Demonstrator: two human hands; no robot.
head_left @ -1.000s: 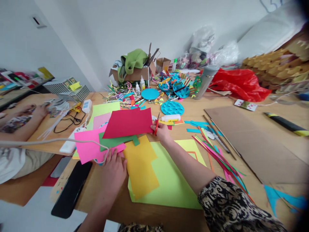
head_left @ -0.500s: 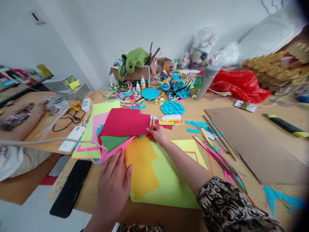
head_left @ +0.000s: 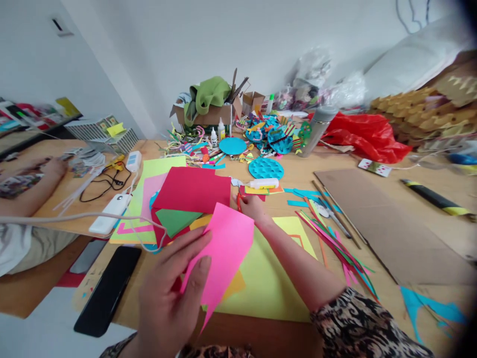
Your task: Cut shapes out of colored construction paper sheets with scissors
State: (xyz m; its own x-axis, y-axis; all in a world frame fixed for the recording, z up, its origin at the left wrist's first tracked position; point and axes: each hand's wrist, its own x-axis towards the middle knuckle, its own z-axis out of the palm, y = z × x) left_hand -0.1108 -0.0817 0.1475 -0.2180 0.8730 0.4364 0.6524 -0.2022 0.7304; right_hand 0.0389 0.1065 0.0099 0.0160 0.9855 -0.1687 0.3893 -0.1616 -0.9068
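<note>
- The left hand point(head_left: 169, 293) pinches a pink sheet point(head_left: 227, 243) between thumb and fingers. The sheet is raised off the table and slants toward 1 o'clock from the hand.
- The right hand point(head_left: 253, 206), at 1 o'clock of the pink sheet, is curled around red scissors point(head_left: 239, 200) that are mostly hidden.
- A red sheet point(head_left: 194, 189) lies at 11 o'clock of the pink one, with a green sheet point(head_left: 175, 220) at its 6 o'clock edge.
- A lime sheet point(head_left: 268, 283) lies flat beneath the pink sheet.
- A glue bottle point(head_left: 263, 183) is at 12 o'clock of the right hand, and paper strips point(head_left: 335, 243) are at 4 o'clock.
- A phone point(head_left: 108, 288) is at 9 o'clock of the left hand.
</note>
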